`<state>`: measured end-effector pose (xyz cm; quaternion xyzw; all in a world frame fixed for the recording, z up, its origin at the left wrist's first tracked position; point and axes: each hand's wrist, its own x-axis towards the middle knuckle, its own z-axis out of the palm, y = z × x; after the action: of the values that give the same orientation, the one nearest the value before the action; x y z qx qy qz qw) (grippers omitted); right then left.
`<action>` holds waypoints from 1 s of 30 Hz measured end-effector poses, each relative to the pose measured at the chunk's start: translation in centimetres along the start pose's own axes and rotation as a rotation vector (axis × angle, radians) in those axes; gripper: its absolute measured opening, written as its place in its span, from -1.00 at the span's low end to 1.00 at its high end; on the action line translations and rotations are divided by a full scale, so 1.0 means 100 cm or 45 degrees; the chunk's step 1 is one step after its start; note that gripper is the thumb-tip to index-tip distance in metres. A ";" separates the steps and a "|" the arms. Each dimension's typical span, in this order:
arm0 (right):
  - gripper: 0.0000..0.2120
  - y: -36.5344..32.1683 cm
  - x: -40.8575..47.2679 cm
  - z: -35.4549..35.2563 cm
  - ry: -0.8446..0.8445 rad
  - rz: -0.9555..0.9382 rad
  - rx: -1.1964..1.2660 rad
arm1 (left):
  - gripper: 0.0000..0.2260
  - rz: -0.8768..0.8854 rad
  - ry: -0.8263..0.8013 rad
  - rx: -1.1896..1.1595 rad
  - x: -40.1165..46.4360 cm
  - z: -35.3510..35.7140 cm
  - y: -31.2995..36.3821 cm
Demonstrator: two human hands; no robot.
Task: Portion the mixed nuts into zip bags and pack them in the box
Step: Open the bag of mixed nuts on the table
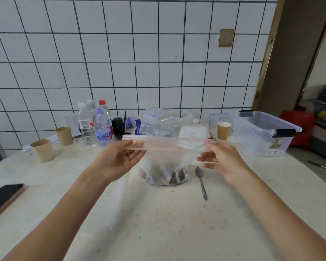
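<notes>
Clear zip bag (167, 147) of nuts (175, 177) between both hands; unreadable blue-labelled bottle (102, 127) behind.

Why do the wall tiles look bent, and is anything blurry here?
Head view: the wide-angle lens bows the tile lines; the right hand is smeared by motion, the left hand sharper; the clear zip bag looks hazy; lighting is soft, with faint shadows.

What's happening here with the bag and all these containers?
A person is holding a clear zip bag by its top strip, the left hand at one end and the right hand at the other. Nuts sit in its bottom, resting on the table. A spoon lies just right of the bag. The clear plastic box waits open at the far right.
</notes>
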<state>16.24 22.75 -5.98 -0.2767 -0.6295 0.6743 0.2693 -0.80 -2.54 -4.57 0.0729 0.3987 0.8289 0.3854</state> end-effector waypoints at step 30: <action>-0.74 0.027 -0.005 0.035 -0.188 0.277 0.720 | -0.82 -0.144 0.095 0.029 0.026 -0.028 -0.034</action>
<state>14.09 19.76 -8.47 -0.2069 -0.4015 0.8658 0.2152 -1.83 -1.05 -9.38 0.0238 0.4258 0.8033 0.4157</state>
